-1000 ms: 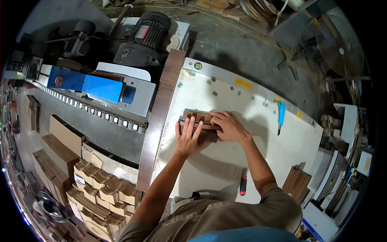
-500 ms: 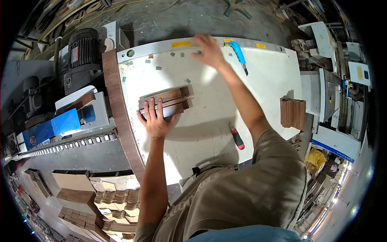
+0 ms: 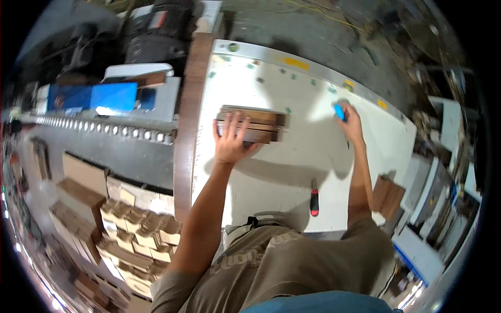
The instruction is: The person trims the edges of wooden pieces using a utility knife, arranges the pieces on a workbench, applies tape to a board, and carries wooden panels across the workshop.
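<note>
My left hand (image 3: pixel 231 142) lies over a stack of short brown wood-grain strips (image 3: pixel 263 118) on the left part of the white board (image 3: pixel 271 182). Its fingers are spread across the strips, with the thumb along their near side. Over the right part of the board, my right hand (image 3: pixel 353 125) is closed round a blue-handled utility knife (image 3: pixel 339 111). The knife's dark tip points down toward me, beneath the hand. A red-and-black handled knife (image 3: pixel 314 203) lies on the board near my body.
A long metal spirit level (image 3: pixel 334 78) lines the board's far edge, with small green and brown chips scattered near it. Another brown stack (image 3: pixel 388 195) stands at the right edge. To the left are a brown edge strip (image 3: pixel 189 125) and a machine with a blue panel (image 3: pixel 114 97).
My right hand has left the level, taken hold of the blue utility knife and drawn it nearer to me. My left hand stays on the strips. The whole view has turned.
</note>
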Demonstrator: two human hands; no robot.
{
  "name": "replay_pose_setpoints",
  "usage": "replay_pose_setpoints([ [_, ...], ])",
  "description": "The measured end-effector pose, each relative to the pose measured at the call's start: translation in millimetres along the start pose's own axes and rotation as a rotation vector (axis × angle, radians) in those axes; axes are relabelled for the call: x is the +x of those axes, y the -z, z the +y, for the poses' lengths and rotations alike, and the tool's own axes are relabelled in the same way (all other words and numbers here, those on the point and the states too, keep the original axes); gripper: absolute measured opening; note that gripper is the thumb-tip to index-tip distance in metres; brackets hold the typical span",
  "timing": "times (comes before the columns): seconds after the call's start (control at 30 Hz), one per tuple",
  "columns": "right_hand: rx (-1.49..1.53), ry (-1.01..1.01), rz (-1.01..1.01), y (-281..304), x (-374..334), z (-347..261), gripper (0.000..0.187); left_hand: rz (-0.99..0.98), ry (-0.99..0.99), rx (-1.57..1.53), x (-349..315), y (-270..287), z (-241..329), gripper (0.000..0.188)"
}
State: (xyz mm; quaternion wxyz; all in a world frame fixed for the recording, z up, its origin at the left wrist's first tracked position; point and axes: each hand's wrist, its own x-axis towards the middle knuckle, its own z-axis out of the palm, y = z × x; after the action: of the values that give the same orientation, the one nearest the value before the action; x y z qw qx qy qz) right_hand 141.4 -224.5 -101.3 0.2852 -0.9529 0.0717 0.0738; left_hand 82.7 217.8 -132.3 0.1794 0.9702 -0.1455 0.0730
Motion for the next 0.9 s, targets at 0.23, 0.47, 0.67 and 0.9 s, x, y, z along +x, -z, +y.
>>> replay_pose_setpoints([
  [0.23, -0.295, 0.524, 0.28, -5, 80, -95, 0.062, -0.008, 0.012, -0.08, 2, 8, 2, 0.091],
  [0.47, -0.271, 0.323, -0.054, -10, 125, -100, 0.064, 0.084, 0.032, -0.103, -6, 7, 1, 0.088],
  [0.67, -0.352, 0.613, 0.286, 10, 117, -88, 0.059, 0.035, 0.012, -0.128, 4, 17, 7, 0.08],
  [0.9, -0.289, 0.52, -0.115, 42, 125, -131, 0.057, 0.08, 0.041, -0.105, 1, 16, -4, 0.084],
])
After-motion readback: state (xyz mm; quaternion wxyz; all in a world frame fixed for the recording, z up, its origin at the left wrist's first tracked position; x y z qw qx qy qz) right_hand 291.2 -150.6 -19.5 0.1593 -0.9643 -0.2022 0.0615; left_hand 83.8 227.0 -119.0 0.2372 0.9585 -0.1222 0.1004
